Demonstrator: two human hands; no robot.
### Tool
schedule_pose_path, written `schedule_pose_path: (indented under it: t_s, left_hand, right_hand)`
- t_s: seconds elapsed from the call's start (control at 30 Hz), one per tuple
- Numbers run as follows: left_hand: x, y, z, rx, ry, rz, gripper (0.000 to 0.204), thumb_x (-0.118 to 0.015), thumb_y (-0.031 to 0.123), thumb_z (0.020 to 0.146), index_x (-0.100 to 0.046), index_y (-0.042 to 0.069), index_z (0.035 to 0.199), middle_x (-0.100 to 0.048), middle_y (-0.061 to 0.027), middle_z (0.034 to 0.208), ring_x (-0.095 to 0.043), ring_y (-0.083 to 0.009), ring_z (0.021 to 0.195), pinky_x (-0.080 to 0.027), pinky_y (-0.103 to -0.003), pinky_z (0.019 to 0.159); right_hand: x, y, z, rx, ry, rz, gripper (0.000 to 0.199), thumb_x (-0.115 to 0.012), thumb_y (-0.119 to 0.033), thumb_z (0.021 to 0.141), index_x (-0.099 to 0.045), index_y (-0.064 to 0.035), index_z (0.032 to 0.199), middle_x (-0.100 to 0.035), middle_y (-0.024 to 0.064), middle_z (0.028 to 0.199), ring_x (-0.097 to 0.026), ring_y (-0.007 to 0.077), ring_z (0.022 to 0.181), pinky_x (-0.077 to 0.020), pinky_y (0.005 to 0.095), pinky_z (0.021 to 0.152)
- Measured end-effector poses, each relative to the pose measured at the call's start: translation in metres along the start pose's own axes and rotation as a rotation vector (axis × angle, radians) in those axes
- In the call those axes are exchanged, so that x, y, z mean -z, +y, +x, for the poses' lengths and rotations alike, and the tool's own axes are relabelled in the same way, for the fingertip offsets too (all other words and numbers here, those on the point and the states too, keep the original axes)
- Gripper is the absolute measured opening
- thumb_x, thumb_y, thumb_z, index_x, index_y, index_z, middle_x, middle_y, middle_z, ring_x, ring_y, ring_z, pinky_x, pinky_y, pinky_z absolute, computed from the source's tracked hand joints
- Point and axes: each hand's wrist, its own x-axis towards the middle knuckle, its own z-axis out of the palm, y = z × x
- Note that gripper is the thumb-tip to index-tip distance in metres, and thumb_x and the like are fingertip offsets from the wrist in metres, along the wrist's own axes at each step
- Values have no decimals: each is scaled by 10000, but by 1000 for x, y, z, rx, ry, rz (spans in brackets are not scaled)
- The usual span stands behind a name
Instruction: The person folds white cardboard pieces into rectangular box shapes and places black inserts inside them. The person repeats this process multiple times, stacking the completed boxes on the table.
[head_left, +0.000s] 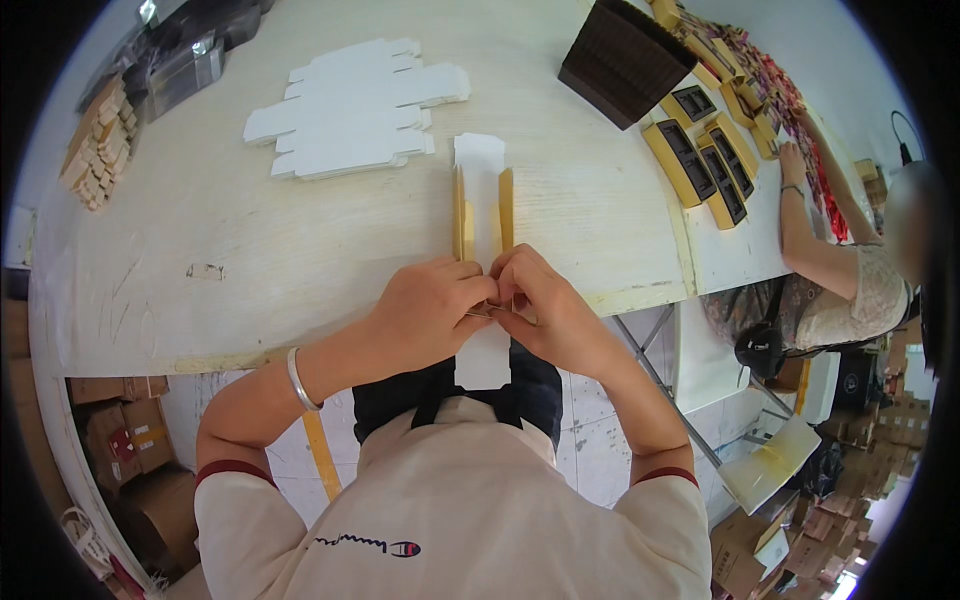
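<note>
A partly folded carton (482, 160), white inside with gold outer sides, lies at the table's front edge, its near flap hanging over my lap. My left hand (430, 305) pinches the near end of the carton from the left, fingers bent together. From the right, my right hand (545, 310) closes on the same end, thumb and fingertips meeting the left ones. Both long gold side walls stand up beyond my hands. The folds between my fingertips are mostly hidden.
A stack of flat white carton blanks (350, 110) lies ahead on the left. Dark brown corrugated inserts (625, 62) stand at the far right, beside gold boxes with black trays (690, 160). Small folded pieces (100, 145) sit far left. A co-worker (830, 260) works on the right.
</note>
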Motion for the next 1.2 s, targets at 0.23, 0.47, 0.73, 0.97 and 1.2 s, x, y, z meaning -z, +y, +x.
schedule_pose_path:
  t_s: [0.23, 0.47, 0.73, 0.97, 1.2]
  left_hand:
    - [4, -6, -5, 119, -43, -140, 85, -716, 72, 743, -639, 37, 741, -575, -61, 725, -570, -239, 602, -455, -338, 554]
    - [23, -5, 2, 266, -249, -527, 215, -714, 168, 814, -594, 25, 922, -617, -71, 807, -568, -184, 633, -468, -289, 614]
    - [9, -11, -7, 81, -122, -399, 375, -605, 0, 865, -371, 59, 1151, -522, -136, 1206, -568, -151, 784, -491, -252, 661]
    - [10, -9, -4, 82, -19, -445, 357, -580, -8, 873, -358, 56, 1145, -493, -138, 1191, -536, -134, 739, -474, -254, 632]
    - [28, -10, 18, 361, -265, -508, 309, -576, 45, 892, -422, 61, 1160, -573, -79, 842, -529, -151, 688, -450, -295, 624]
  right_hand:
    - [9, -2, -24, 281, -51, -394, 490, -633, 58, 720, -516, -7, 1192, -444, 204, 1342, -568, 323, 1003, -478, 389, 820]
    - [-19, 40, -35, 527, 260, -452, 413, -649, 29, 738, -578, 3, 1144, -557, 178, 1206, -595, 311, 957, -496, 378, 779]
    - [-26, 30, -21, 93, 352, 205, 370, -634, 114, 794, -531, -18, 1123, -566, 128, 1068, -583, 228, 759, -491, 331, 647]
    - [-26, 20, -13, 276, 420, -299, 481, -627, 116, 777, -540, -39, 1223, -505, 149, 1132, -580, 217, 671, -500, 322, 604]
    - [-18, 31, -16, 308, 284, -543, 454, -681, 1, 747, -589, -45, 1189, -496, 152, 1151, -580, 251, 760, -503, 340, 635]
